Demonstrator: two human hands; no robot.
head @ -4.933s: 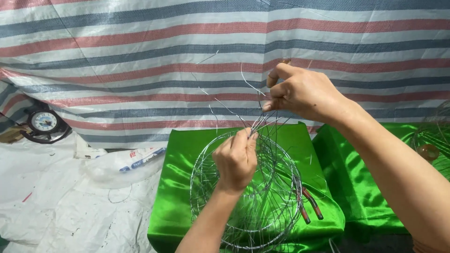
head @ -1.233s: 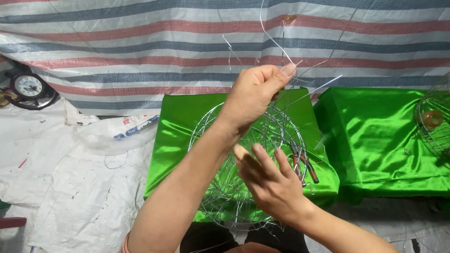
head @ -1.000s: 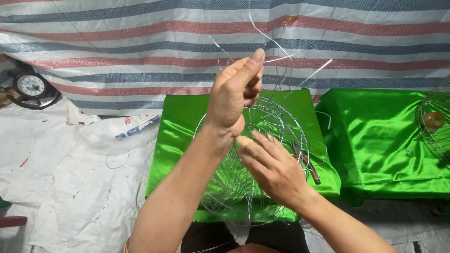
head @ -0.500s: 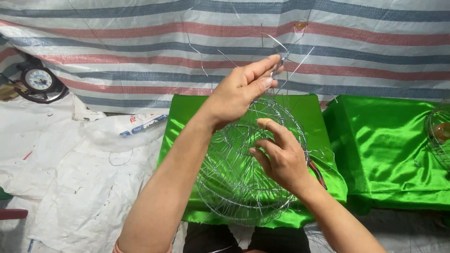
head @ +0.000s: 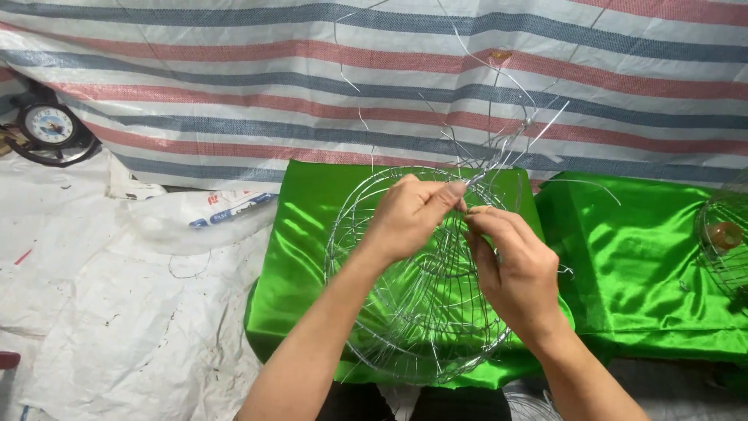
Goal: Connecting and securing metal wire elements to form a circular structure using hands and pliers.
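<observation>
Wire strands rise loose and crooked from the top of a round wire frame, a basket-like cage of thin silvery rings and ribs that stands over a green satin cloth. Both hands meet at the frame's upper rim: the left hand comes in from below left with its fingers closed, thumb and forefinger pinched on a wire, and the right hand sits just beside it, fingers curled and apparently pinching the same spot, though the thin strand between the fingertips is hard to make out. The loose wire ends fan upward against a striped tarpaulin. A second green cloth lies to the right, with another wire cage at its far edge. A round clock rests at the left above white plastic sheeting.
</observation>
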